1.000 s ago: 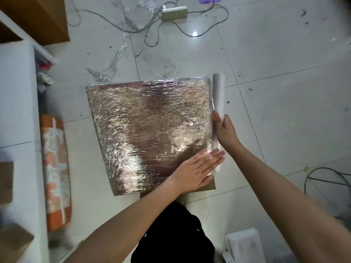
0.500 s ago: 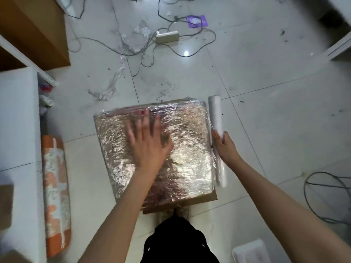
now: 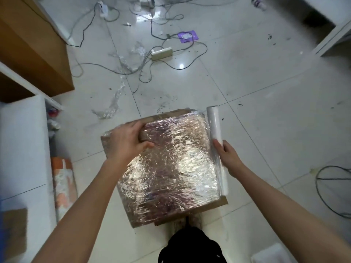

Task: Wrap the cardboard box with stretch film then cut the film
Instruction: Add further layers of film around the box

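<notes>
Cardboard box (image 3: 171,168), film-covered: my left hand (image 3: 125,143) grips its far-left corner, my right hand (image 3: 228,158) holds the film roll (image 3: 215,130); I'd keep tension while turning.

Looks like a storeroom or back office used for packing. Glossy, scuffed tiled floor (image 3: 247,76) serving as the work surface; power strip (image 3: 161,53) with loose cables (image 3: 117,72) trailing across it; scraps of film (image 3: 114,103) lying about; brown cabinet (image 3: 32,50) and white shelving (image 3: 22,145) along the left side.
</notes>
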{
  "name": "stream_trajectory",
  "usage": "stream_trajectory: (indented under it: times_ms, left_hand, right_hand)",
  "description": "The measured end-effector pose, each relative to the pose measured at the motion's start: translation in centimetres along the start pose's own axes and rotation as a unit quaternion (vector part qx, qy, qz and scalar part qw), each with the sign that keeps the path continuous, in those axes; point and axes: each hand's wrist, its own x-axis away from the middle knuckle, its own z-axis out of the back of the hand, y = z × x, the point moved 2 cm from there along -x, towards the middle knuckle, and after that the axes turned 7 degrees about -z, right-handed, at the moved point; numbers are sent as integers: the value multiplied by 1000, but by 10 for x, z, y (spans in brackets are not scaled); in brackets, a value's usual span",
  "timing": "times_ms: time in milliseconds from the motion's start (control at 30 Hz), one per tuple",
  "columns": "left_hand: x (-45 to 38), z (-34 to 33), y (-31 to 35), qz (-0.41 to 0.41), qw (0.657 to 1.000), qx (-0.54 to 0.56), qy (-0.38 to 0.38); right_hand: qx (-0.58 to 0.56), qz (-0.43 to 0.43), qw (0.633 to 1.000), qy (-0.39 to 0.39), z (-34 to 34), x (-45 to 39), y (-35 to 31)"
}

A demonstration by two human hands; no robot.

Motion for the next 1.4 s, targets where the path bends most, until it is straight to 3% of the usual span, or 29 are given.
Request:
stream_trajectory:
  times_ms: [367,600,800,967,1233,1300,1400]
  left_hand:
    - [-12,8,-15,-59,993,-65,72]
    - [-13,-13,-14,-48,993,-86,58]
    - [-23,-26,2,-51,993,-105,31]
    - [-17,-44,15,-60,997,-47,15]
    - [-13,-44,32,58,994,-42,-81]
    - [-29,-46,62,69,995,-54,-44]
    - [-60,-60,137,-29,993,83,76]
  right_hand:
    - [-51,42,997,31,-8,-9,-17]
    - [-66,13,997,-44,2,-25,-6]
    - [-46,24,998,-27,23,-25,8]
    - [-3,25,1000,-4,48,-26,18]
    - [-30,15,998,-62,47,-30,30]
    - [-28,17,997,-64,51,-33,30]
    - [0,19,997,-81,48,-37,32]
